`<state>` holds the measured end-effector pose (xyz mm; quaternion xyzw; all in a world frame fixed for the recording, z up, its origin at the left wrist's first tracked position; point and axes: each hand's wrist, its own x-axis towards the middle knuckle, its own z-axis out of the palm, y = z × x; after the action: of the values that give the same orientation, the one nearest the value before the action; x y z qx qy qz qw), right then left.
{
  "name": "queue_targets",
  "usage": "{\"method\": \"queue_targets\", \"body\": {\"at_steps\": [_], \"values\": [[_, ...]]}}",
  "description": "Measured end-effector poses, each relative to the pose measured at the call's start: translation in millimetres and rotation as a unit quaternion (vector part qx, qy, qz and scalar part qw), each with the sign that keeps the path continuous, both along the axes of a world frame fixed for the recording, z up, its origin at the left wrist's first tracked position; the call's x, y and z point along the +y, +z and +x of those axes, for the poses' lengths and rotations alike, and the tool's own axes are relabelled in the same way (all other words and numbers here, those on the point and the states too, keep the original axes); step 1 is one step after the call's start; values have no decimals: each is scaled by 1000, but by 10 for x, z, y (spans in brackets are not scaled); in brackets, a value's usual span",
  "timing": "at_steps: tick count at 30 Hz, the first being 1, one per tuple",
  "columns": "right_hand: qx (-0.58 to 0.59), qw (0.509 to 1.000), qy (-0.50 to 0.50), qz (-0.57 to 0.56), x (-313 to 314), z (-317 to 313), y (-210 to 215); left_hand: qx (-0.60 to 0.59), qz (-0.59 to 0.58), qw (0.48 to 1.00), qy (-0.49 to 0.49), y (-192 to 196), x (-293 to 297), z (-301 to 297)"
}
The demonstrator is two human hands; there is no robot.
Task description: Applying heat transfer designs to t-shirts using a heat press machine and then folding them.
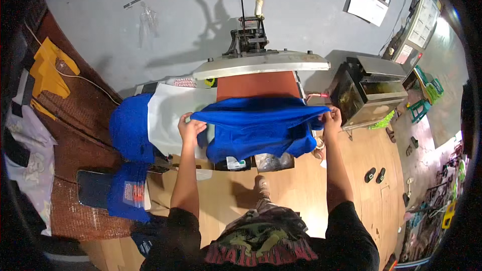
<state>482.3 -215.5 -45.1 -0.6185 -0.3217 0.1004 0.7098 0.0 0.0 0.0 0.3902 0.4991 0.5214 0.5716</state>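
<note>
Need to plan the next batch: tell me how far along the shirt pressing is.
Done, it seems: a stack of blue shirts lies left of the heat press, one with a print showing. In hand: the left hand and right hand stretch a blue shirt in front of the open press, above its red-brown lower platen. Left: laying it flat and closing the press.

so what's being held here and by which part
A blue shirt, stretched out between both hands: left hand grips its left edge, right hand its right edge.
</note>
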Motion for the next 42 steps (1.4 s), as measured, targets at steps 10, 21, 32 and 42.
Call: {"method": "queue_targets", "body": {"at_steps": [10, 21, 32, 42], "values": [[107, 978, 100, 149, 1444, 594, -82, -141, 155, 978, -24, -388, 1388, 578], [-5, 993, 97, 72, 2621, 1217, -570, 20, 177, 982, 66, -741, 2603, 1074], [-122, 987, 49, -94, 3008, 1348, -732, 234, 232, 944, 7, -1043, 3140, 1183], [-181, 968, 98, -144, 3041, 1368, -746, 479, 361, 799, -40, -1290, 3048, 1263]]}}
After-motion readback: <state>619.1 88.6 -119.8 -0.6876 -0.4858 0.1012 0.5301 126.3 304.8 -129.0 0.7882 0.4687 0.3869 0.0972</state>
